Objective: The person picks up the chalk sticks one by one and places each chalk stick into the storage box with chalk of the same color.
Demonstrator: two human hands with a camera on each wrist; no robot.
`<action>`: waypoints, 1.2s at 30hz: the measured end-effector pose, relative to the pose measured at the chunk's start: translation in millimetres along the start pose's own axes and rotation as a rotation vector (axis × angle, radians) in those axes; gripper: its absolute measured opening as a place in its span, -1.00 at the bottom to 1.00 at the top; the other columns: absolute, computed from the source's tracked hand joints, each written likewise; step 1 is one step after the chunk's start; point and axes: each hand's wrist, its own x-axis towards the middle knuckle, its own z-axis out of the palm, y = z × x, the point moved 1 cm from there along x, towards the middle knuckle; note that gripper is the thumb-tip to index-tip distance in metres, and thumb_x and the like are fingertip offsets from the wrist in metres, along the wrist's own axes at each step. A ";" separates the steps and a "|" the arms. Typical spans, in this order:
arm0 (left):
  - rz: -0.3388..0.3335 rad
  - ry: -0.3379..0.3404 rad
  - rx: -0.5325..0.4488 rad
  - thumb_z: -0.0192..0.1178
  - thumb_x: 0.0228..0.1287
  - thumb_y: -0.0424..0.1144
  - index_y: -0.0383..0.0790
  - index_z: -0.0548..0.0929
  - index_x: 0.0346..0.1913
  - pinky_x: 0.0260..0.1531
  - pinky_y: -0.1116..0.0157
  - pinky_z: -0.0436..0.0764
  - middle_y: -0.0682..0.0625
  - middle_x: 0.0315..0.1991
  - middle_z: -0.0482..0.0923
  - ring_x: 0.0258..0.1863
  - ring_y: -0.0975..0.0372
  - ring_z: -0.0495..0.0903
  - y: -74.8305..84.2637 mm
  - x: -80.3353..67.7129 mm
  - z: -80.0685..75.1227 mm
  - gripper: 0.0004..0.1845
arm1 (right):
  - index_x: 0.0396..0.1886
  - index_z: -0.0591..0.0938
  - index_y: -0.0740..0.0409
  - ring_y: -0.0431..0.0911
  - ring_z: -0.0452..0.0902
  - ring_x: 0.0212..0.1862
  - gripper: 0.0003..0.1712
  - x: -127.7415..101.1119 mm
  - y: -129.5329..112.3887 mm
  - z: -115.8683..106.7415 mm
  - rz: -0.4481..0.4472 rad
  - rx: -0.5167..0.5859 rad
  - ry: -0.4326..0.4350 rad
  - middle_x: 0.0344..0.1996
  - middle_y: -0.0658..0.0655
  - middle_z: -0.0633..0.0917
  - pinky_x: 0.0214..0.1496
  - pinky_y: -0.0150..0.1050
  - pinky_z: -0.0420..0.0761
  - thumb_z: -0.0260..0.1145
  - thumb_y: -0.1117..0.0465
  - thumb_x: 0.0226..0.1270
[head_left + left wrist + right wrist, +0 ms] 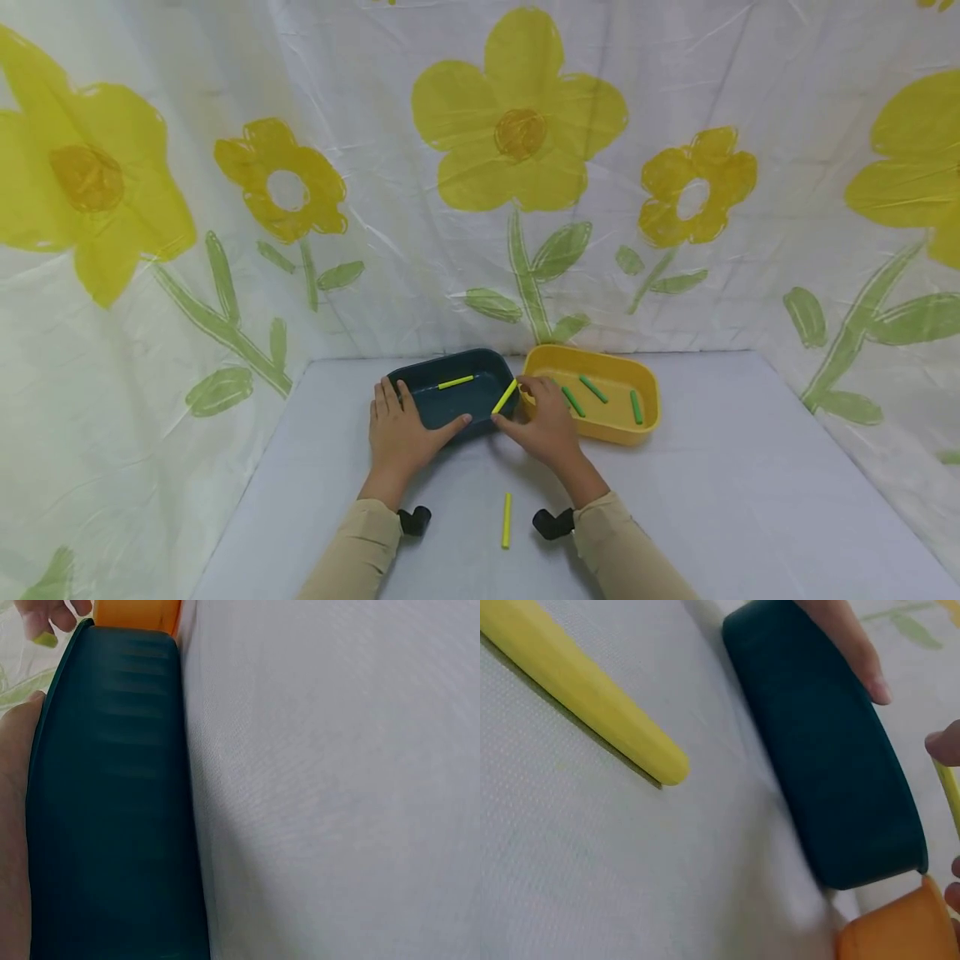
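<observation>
— Right, what do my hands have?
— Your left hand [405, 432] lies flat on the near rim of the blue tray [450, 398], fingers straight. Your right hand [546, 425] pinches a yellow stick [504, 397] over that tray's right edge.
— And the other sticks?
— One yellow stick [455, 382] lies in the blue tray, another [506, 520] on the table [750, 500] between my sleeves. Three green sticks [592, 388] lie in the yellow tray [645, 417], which touches the blue one.

Dark teal tray [112, 810] beside palm [13, 825]
</observation>
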 end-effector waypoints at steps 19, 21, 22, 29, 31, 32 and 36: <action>0.008 0.018 0.014 -0.09 -0.09 0.90 -0.47 -0.10 0.69 0.69 -0.21 -0.10 -0.47 0.71 -0.26 0.74 -0.24 -0.28 -0.6 2.1 3.0 0.65 | 0.25 0.67 0.16 -0.01 0.62 -0.04 -0.15 3.6 0.6 13.9 -0.070 -0.077 0.078 -0.06 0.12 0.71 0.01 -0.04 0.68 0.69 -0.19 0.05; 0.009 0.020 0.015 -0.09 -0.09 0.90 -0.46 -0.10 0.69 0.69 -0.21 -0.10 -0.47 0.71 -0.26 0.74 -0.24 -0.28 -0.4 2.0 3.1 0.65 | 0.26 0.67 0.17 0.00 0.62 -0.05 -0.14 3.6 0.7 14.8 -0.069 -0.084 0.084 -0.06 0.13 0.71 0.01 -0.04 0.68 0.69 -0.18 0.04; 0.008 0.020 0.015 -0.09 -0.09 0.91 -0.46 -0.10 0.69 0.69 -0.21 -0.10 -0.47 0.71 -0.26 0.74 -0.24 -0.29 -0.4 1.9 3.2 0.65 | 0.26 0.67 0.17 0.00 0.62 -0.05 -0.14 3.5 0.7 15.1 -0.068 -0.084 0.087 -0.06 0.13 0.71 0.00 -0.04 0.68 0.69 -0.18 0.04; 0.005 0.016 0.001 -0.09 -0.10 0.91 -0.45 -0.12 0.69 0.69 -0.22 -0.11 -0.45 0.71 -0.33 0.74 -0.24 -0.29 0.6 1.0 1.9 0.65 | 0.29 0.67 0.18 0.03 0.60 -0.03 -0.12 3.1 -0.8 14.9 -0.036 -0.097 0.067 -0.01 0.16 0.68 0.01 -0.02 0.66 0.66 -0.22 0.07; 0.008 0.024 -0.002 -0.07 -0.09 0.90 -0.46 -0.11 0.69 0.69 -0.22 -0.10 -0.46 0.71 -0.33 0.73 -0.25 -0.27 0.9 1.2 1.6 0.65 | 0.31 0.66 0.19 0.03 0.59 -0.02 -0.12 3.5 -1.5 14.2 -0.025 -0.103 0.048 0.01 0.17 0.67 0.02 -0.02 0.65 0.64 -0.23 0.10; 0.009 0.028 -0.006 -0.05 -0.08 0.89 -0.47 -0.10 0.68 0.69 -0.23 -0.10 -0.46 0.70 -0.33 0.73 -0.26 -0.26 1.2 1.2 1.4 0.64 | 0.32 0.66 0.19 0.03 0.59 -0.02 -0.11 3.7 -2.0 13.7 -0.019 -0.104 0.036 0.02 0.17 0.67 0.02 -0.02 0.65 0.64 -0.23 0.11; 0.010 0.037 -0.016 0.01 -0.07 0.86 -0.48 -0.08 0.68 0.68 -0.24 -0.09 -0.47 0.70 -0.31 0.73 -0.27 -0.22 1.5 1.1 1.2 0.63 | 0.34 0.65 0.18 0.05 0.58 0.01 -0.11 4.4 -2.9 12.2 0.001 -0.102 0.004 0.06 0.18 0.66 0.06 0.00 0.64 0.62 -0.23 0.14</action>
